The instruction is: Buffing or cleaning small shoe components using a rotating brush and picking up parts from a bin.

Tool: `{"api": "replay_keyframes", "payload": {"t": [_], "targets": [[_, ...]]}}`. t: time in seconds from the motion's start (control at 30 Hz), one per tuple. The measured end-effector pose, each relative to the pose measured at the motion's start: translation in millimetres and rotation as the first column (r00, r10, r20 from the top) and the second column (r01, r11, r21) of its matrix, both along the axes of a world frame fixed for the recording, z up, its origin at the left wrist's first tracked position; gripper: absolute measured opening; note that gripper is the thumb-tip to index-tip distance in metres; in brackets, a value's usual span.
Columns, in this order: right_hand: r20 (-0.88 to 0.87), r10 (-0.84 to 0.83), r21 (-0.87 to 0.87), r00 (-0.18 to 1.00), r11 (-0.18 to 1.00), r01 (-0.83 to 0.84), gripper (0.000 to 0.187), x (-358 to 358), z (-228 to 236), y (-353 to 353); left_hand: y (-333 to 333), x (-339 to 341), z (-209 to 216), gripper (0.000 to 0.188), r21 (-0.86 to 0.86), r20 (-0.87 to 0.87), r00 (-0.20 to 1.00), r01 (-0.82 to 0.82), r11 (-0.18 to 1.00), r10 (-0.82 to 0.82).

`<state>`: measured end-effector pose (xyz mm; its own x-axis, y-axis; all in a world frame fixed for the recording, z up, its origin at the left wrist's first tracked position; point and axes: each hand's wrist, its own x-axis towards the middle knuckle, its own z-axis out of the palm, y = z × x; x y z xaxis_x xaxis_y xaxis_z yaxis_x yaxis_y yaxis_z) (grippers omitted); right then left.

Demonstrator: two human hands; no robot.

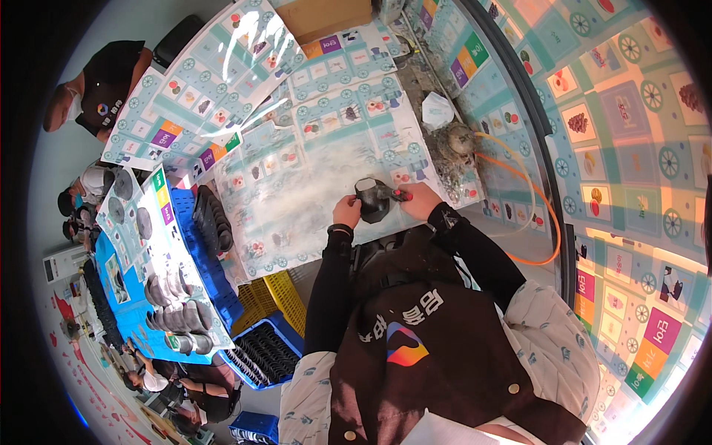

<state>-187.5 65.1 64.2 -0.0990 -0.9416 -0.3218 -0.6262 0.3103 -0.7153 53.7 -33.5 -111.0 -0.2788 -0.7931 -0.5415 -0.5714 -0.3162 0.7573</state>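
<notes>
Just above the near edge of the table, my left hand (346,211) grips the left side of a dark, faceted, bowl-like vessel (374,211). A lighter flat patch shows at the top of it. My right hand (420,201) is closed around a small tool with a red and black handle (402,196), which points left to the vessel's right side. The tool's working end is too small to make out. Beneath both hands, a printed teal-and-white sheet (319,163) covers the table and carries pale dust.
Left of the table, a blue crate (194,248) holds dark curved pieces. Yellow (288,300) and blue (278,326) crates stand below it. A dusty round fitting (460,139) and orange hose (558,230) lie right. Printed panels flank the table; several people work at far left.
</notes>
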Motion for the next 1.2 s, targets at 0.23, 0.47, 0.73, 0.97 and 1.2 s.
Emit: {"api": "replay_keyframes", "payload": {"t": [0.23, 0.47, 0.73, 0.97, 1.2], "targets": [[-0.011, 0.1, 0.011, 0.995, 0.995, -0.1, 0.017, -5.8, -3.9, 9.5, 3.2, -10.9, 17.0, 0.041, 0.054, -0.065, 0.998, 0.03, 0.998, -0.027], [-0.116, -0.05, 0.104, 0.992, 0.993, 0.062, 0.021, -7.7, 0.6, 22.6, 2.2, -17.9, 31.6, 0.044, -0.011, -0.013, 0.996, 0.087, 0.996, -0.087], [-0.051, -0.166, 0.016, 0.985, 0.986, 0.167, 0.019, 5.5, 12.3, 24.2, 0.9, -9.1, 10.7, 0.044, -0.146, 0.047, 0.991, 0.135, 0.98, -0.129], [0.013, -0.056, 0.064, 0.998, 0.996, 0.055, 0.021, 13.2, -2.1, 31.6, -3.6, 6.5, -6.7, 0.037, -0.092, 0.026, 0.998, 0.057, 0.994, -0.055], [0.037, 0.049, 0.066, 0.998, 0.996, -0.051, 0.024, 11.1, -9.7, 13.5, -5.5, 5.7, -6.4, 0.035, 0.032, -0.042, 0.999, 0.032, 0.999, -0.031]]}}
